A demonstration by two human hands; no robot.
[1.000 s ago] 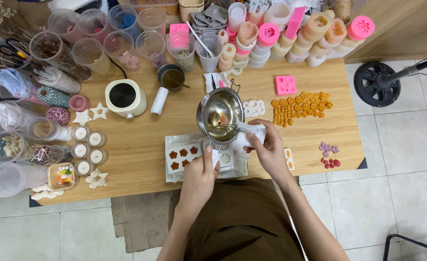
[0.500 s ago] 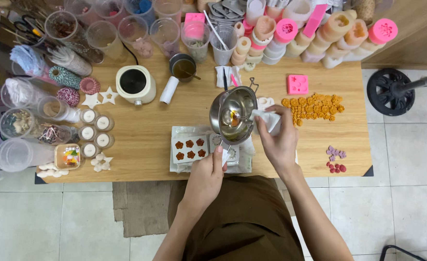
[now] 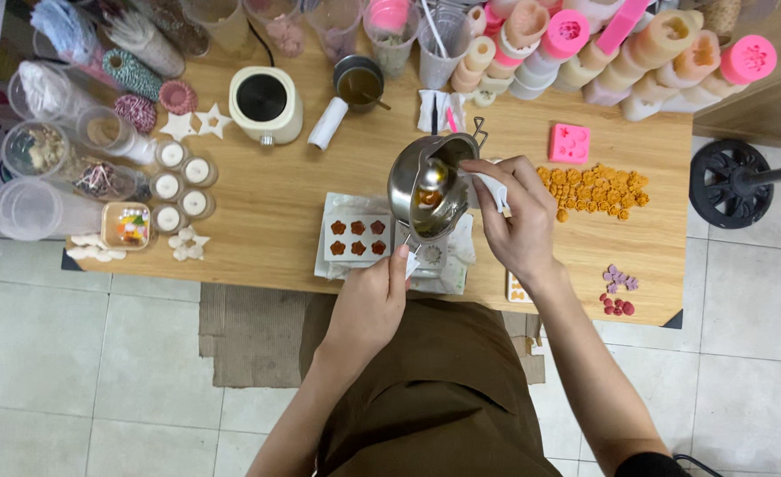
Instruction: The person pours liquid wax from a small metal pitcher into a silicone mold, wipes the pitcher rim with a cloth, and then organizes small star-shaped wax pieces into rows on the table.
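**Steel pot tilted over the mould at the near edge**

My right hand (image 3: pixel 519 225) holds the small steel pouring pot (image 3: pixel 426 190) with a white cloth (image 3: pixel 495 187) between fingers and metal; that grip is closed on the pot's side. The pot hangs tilted above the near edge of the surface (image 3: pixel 284 203), with amber liquid showing inside. Right under it lies a clear mould tray (image 3: pixel 357 238) on a plastic sheet, six brown flower shapes filling its cells. My left hand (image 3: pixel 375 296) sits at the near edge just beside the tray, its grip narrow, pinching a small white piece (image 3: pixel 411 261) I cannot identify.

Toward the right edge lies a heap of small orange flower pieces (image 3: pixel 595 185), with a pink square mould (image 3: pixel 570 142) behind it. Toward the far edge stand a cream-coloured electric warmer (image 3: pixel 265 104) and a dark cup (image 3: pixel 358 82). Small filled white candles (image 3: pixel 181 181) cluster near the left edge.
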